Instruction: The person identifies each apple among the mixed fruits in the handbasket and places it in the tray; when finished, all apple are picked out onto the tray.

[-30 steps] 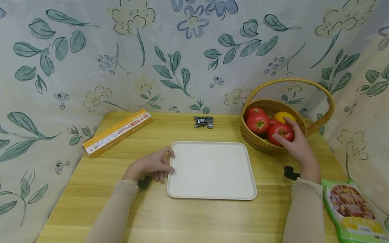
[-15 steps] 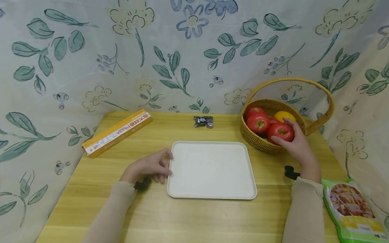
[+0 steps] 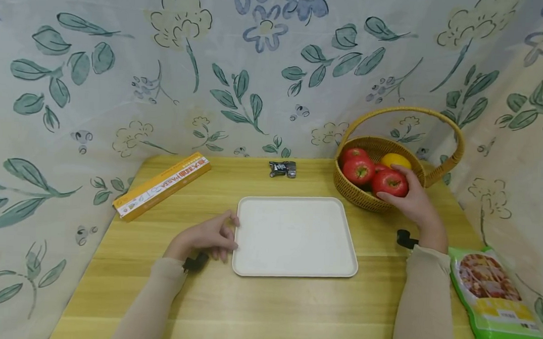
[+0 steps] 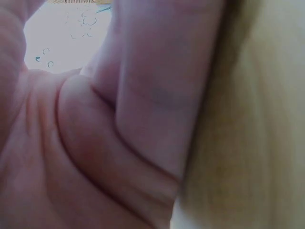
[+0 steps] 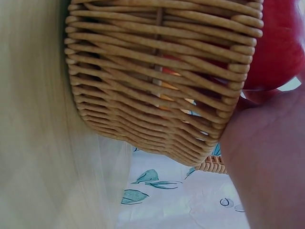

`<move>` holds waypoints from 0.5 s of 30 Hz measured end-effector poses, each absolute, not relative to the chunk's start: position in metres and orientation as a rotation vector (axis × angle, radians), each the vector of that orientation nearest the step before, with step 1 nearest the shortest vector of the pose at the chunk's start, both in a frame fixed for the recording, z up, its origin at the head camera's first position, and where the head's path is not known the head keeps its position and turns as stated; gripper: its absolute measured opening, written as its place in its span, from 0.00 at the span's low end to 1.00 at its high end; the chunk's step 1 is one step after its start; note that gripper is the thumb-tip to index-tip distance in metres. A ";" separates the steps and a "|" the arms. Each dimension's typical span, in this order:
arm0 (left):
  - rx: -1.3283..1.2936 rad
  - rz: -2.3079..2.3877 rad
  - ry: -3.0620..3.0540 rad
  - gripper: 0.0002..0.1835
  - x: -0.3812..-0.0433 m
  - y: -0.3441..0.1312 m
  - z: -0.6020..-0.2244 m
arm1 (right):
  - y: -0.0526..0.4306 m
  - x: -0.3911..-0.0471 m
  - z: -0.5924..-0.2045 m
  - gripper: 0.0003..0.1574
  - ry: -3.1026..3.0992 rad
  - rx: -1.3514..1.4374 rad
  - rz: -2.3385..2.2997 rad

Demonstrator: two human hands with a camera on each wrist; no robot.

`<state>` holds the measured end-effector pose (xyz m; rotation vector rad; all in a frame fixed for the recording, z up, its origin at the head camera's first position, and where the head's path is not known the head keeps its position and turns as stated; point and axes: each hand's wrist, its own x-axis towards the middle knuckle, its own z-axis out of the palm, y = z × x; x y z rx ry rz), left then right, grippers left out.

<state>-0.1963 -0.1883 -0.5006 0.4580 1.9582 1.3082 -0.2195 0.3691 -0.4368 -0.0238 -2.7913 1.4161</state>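
Note:
My right hand (image 3: 417,206) grips a red apple (image 3: 389,181) at the front right of a wicker basket (image 3: 357,193), thumb on its near side and fingers round its far side. More red apples (image 3: 359,170) and a yellow fruit (image 3: 396,160) lie in the same basket. The right wrist view has the woven basket wall (image 5: 157,86) up close, with the apple (image 5: 279,45) above its rim. At the left edge of a white rectangular tray (image 3: 296,236), my left hand (image 3: 205,236) is loosely bent, fingertips at or just beside the rim, holding nothing.
An orange-and-white pasta box (image 3: 163,186) lies slanted at the back left of the wooden table (image 3: 265,311). A small black wrapped packet (image 3: 282,169) is behind the tray. A green food bag (image 3: 497,306) lies at the right. Floral cloth hangs behind.
The left hand has drawn back slightly to the left, its fingertips leaving the tray's top for its edge. The right hand stays on the apple, and the view has shifted a little.

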 end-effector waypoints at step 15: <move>0.486 1.307 1.951 0.30 -0.194 -0.189 -0.504 | 0.370 -0.220 -0.438 0.58 -2.792 -0.034 1.393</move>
